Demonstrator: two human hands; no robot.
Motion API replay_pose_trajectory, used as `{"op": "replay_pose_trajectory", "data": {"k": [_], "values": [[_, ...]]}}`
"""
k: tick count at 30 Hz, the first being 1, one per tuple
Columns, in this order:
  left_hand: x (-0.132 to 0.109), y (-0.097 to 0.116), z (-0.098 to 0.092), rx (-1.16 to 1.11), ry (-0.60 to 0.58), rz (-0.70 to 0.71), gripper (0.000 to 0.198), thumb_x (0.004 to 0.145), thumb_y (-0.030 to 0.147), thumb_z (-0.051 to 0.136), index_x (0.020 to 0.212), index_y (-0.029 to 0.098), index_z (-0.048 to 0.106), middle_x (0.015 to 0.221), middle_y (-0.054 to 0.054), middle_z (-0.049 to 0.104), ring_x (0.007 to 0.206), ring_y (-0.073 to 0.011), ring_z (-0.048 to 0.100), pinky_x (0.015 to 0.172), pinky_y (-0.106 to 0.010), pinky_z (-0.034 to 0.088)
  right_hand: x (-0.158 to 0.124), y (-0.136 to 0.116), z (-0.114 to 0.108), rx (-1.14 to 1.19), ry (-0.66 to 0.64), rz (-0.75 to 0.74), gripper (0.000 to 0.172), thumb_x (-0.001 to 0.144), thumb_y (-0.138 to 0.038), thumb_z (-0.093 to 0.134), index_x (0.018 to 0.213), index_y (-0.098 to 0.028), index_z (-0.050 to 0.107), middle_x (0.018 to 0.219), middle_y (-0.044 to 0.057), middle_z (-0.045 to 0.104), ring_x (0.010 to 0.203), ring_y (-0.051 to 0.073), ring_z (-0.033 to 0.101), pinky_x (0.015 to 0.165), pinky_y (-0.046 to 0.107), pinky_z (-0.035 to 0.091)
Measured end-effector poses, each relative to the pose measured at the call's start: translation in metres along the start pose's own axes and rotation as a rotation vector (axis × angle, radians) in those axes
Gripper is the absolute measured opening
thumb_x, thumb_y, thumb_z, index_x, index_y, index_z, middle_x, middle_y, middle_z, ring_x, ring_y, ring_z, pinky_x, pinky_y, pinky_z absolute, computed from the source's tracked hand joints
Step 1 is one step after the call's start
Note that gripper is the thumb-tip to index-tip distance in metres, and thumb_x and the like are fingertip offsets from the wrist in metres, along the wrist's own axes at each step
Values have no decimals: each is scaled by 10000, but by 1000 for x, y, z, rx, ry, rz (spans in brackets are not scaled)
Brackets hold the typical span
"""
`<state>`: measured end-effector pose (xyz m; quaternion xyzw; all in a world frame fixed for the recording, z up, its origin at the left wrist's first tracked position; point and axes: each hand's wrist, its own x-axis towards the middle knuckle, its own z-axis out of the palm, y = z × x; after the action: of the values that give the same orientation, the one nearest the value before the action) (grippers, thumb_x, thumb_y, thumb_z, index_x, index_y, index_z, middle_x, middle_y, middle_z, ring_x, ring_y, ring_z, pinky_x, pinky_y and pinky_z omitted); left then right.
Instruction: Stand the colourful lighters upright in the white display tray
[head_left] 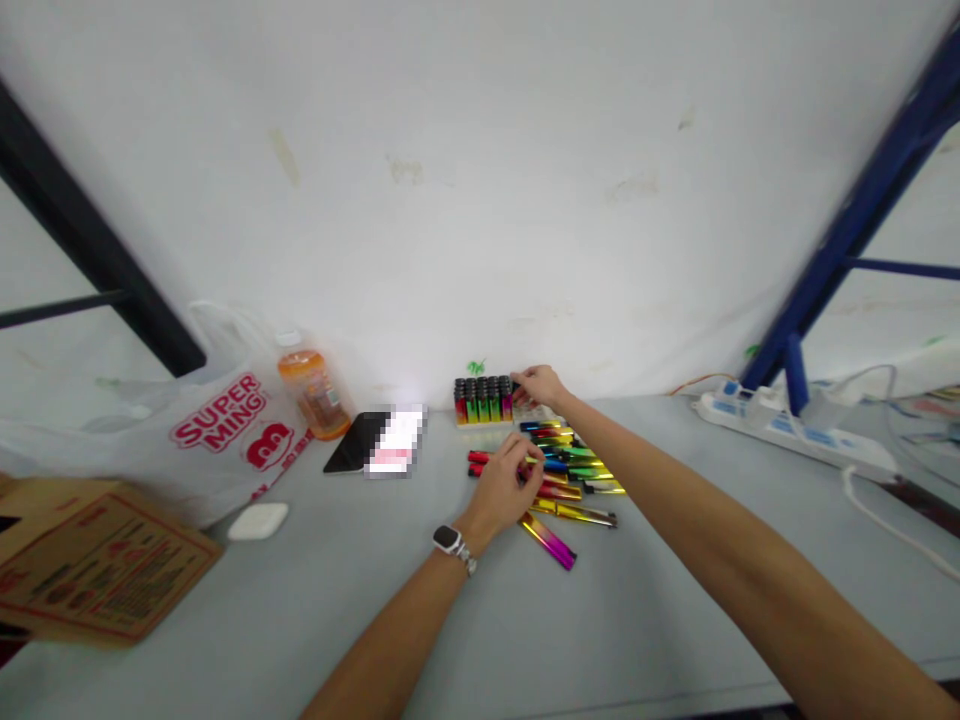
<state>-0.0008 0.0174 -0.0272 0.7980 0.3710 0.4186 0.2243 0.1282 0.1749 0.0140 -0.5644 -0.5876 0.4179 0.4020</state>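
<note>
Upright lighters (484, 402) with black tops and rainbow metallic bodies stand packed in rows in a shallow tray (486, 425) by the wall. At the tray's right end, my right hand (536, 384) has its fingers closed on a lighter, whose dark top shows at the fingertips. My left hand (508, 482), wearing a watch (448, 539), is held over a spread of loose lighters (564, 490). Its fingers are curled together around a lighter, of which just a yellow bit shows. A yellow-to-purple lighter (551, 542) lies nearest me.
To the left are a plastic bag (232, 440), an orange bottle (315, 390), a dark tablet or phone (358, 442), a white case (258, 521) and a cardboard box (105, 560). A power strip (802, 435) with cables lies to the right, near a blue post (825, 260).
</note>
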Motion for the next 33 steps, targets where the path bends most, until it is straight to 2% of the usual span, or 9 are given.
{"op": "replay_pose_trajectory", "data": {"k": [3, 7, 10, 13, 17, 21, 27, 33], "values": [[0, 0, 0, 5, 7, -5, 94, 884, 160, 489, 903, 192, 575, 952, -33, 555, 736, -131, 549, 677, -258, 452, 0, 8, 6, -18, 111, -75, 156, 877, -310, 621, 905, -160, 590, 572, 3, 669, 416, 136, 584, 408, 218, 438], [0, 0, 1, 18, 5, -9, 91, 886, 167, 493, 898, 193, 579, 959, -35, 561, 760, -137, 554, 680, -257, 452, -1, 18, 3, -229, 285, -341, 117, 867, -286, 594, 923, -185, 613, 612, -19, 670, 503, 132, 608, 538, 225, 463], [0, -1, 1, 19, 11, -9, 89, 884, 171, 495, 900, 193, 580, 960, -37, 565, 772, -142, 557, 679, -256, 453, -3, 19, -5, -418, 286, -468, 156, 899, -296, 546, 879, -185, 653, 661, 4, 693, 595, 141, 639, 634, 234, 467], [0, -1, 1, 17, 3, -5, 90, 885, 172, 493, 901, 193, 578, 962, -36, 565, 768, -139, 559, 674, -254, 452, -7, 16, -15, -596, 251, -529, 229, 929, -336, 516, 932, -189, 691, 758, 36, 731, 691, 160, 665, 687, 244, 460], [0, -1, 1, 24, -3, -9, 87, 877, 166, 501, 906, 195, 578, 955, -31, 564, 743, -133, 552, 658, -251, 447, -15, 9, -22, -798, 176, -540, 301, 951, -370, 475, 1075, -221, 706, 901, 50, 758, 830, 193, 685, 736, 259, 459], [0, -2, 2, 23, 3, -12, 83, 877, 166, 506, 903, 196, 579, 962, -32, 568, 748, -133, 553, 654, -250, 444, -24, 4, -26, -929, 97, -535, 347, 957, -333, 440, 1202, -245, 670, 1029, 53, 750, 938, 213, 682, 786, 271, 463], [1, -2, 2, 17, 1, -6, 90, 889, 169, 492, 902, 199, 576, 956, -29, 568, 752, -133, 548, 663, -253, 445, -35, 0, -24, -1145, 86, -417, 464, 966, -293, 374, 1418, -288, 480, 1051, 105, 731, 954, 249, 682, 798, 321, 471], [2, 0, 2, 23, -1, -10, 90, 878, 161, 498, 900, 191, 579, 925, -21, 552, 692, -118, 529, 656, -258, 443, -46, -8, -23, -1263, 11, -376, 545, 949, -273, 375, 1493, -288, 353, 1067, 141, 715, 969, 286, 678, 798, 356, 478]]}}
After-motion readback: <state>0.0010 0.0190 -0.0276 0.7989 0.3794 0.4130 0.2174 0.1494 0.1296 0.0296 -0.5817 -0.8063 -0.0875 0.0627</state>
